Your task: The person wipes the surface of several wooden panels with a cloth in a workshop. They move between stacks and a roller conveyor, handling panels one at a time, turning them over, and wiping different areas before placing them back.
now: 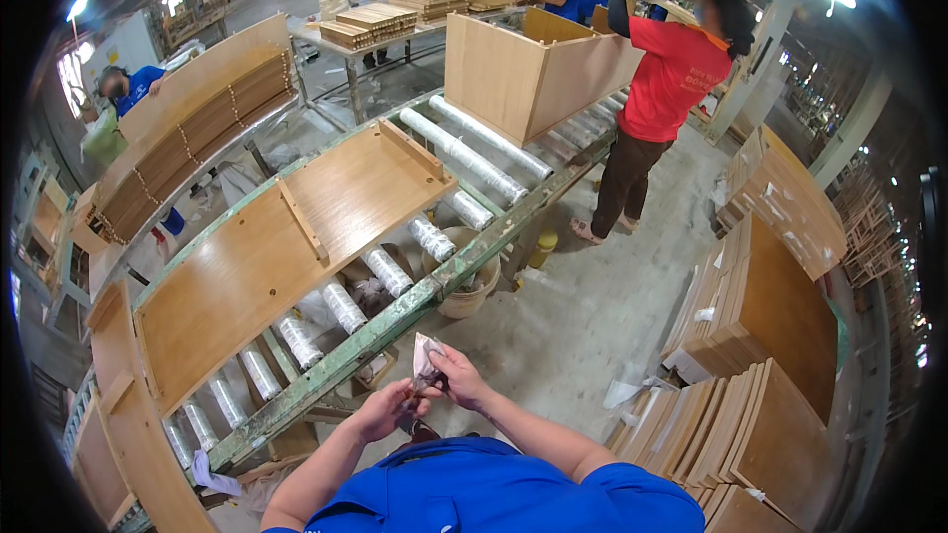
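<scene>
The largest item is the roller conveyor (pixel 395 320), its green rail worn and its rollers wrapped in clear film, running from my lower left to upper right. On it, at my left, lies a long wooden panel (pixel 237 286), flat, with a cross batten near its middle and another along its far end. Beyond it on the same rollers stands a wooden cabinet carcass (pixel 494 79). A co-worker in a red shirt (pixel 670 79) stands just beside the carcass. To my right, stacked panels (pixel 780 306) rest near the bare floor. A pale bucket (pixel 464 304) stands partly under the conveyor.

My hands are close together before my blue shirt, apart from the rail. My right hand (pixel 461 378) pinches the side of a small pale packet (pixel 427 347) between thumb and fingers. My left hand (pixel 383 410) is half curled at the packet's darker lower end; whether its fingertips grip there, I cannot tell.
</scene>
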### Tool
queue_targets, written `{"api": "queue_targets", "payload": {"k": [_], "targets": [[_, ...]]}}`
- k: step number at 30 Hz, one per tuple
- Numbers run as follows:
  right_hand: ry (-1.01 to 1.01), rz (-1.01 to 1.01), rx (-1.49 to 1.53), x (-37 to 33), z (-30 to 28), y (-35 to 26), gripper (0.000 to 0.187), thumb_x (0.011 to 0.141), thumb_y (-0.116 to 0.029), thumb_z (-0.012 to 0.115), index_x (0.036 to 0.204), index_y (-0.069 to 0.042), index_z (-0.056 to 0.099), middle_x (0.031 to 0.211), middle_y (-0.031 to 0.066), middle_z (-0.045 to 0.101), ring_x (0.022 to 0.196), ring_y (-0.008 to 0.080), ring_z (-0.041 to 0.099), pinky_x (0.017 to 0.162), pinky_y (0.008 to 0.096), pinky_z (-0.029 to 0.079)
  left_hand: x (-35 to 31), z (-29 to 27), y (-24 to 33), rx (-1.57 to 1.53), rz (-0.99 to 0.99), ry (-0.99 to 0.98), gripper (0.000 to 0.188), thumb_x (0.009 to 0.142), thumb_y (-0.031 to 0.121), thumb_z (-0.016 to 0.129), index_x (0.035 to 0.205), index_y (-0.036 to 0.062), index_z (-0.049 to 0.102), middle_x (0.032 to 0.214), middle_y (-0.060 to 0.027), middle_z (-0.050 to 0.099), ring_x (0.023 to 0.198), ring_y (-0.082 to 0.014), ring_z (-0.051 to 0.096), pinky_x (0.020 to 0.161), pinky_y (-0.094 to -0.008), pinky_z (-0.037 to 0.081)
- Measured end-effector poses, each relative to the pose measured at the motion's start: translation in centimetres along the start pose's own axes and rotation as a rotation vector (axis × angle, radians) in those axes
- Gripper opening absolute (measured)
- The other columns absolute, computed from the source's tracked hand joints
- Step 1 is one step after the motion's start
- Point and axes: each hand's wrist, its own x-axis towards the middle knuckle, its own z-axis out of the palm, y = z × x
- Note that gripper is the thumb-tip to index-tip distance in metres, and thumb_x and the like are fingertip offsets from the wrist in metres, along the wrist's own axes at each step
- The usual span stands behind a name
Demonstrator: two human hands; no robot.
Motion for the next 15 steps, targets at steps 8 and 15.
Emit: {"api": "queue_targets", "payload": {"k": [8, 15], "targets": [[-0.021, 0.043, -0.096, 5.6, 1.4, -1.6, 0.027, 0.097, -0.027, 0.044, 0.117, -0.010, 0.051, 0.075, -0.0052, 0.052, 0.054, 0.0032, 0.042, 0.046, 0.0199, 0.033, 2.1, -3.1, 3.3, 0.374, 0.382, 0.190, 0.022, 0.094, 0.023, 0.047, 0.089, 0.0047, 0.059, 0.076, -0.0019, 0.052, 0.071, -0.0159, 0.048, 0.075, -0.0298, 0.040], [0.082, 0.058, -0.067, 10.2, 2.6, -0.4, 0.025, 0.096, -0.026, 0.045, 0.113, -0.010, 0.052, 0.077, -0.0022, 0.055, 0.057, 0.0049, 0.048, 0.047, 0.0226, 0.039, 2.2, -7.1, 7.1, 1.414, 0.812, 0.496, 0.021, 0.089, 0.022, 0.050, 0.076, 0.0078, 0.060, 0.067, -0.0062, 0.056, 0.065, -0.0261, 0.049, 0.068, -0.0362, 0.035]]}}
